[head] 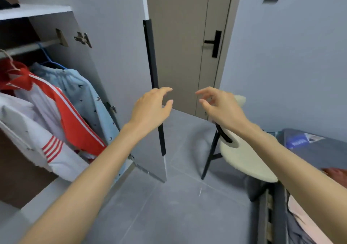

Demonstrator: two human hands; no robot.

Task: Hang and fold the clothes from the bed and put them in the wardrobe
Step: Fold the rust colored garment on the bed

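Left grip (152, 104): empty, fingers spread and loosely curved, thumb apart, out in front of me at the black edge of the open wardrobe door (116, 56). I can't tell whether it touches.
Right grip (219, 104): empty too, fingers loosely curled, level with the left one and just to its right, over the chair (244, 155).
Clothes to fetch: on the bed (315, 149), near right. A pale peach cloth (304, 217) lies there, and a red item (336, 172) peeks out beyond my right forearm.
Which way: right and back toward me from both grips. I'd say the right grip is the nearer one, so it's a turn to the right and a reach down.
Long axis: the peach cloth seems to run along the bed's edge, near to far. Most of it is out of frame.
How it looks: soft, crumpled and unfolded. I can't name the garment.
Wardrobe: on the left, open. A red-and-white jacket (62, 108) and a light blue piece (80, 89) already hang from the rail (28, 47).
Stage: hands free, so I judge the next piece is due.
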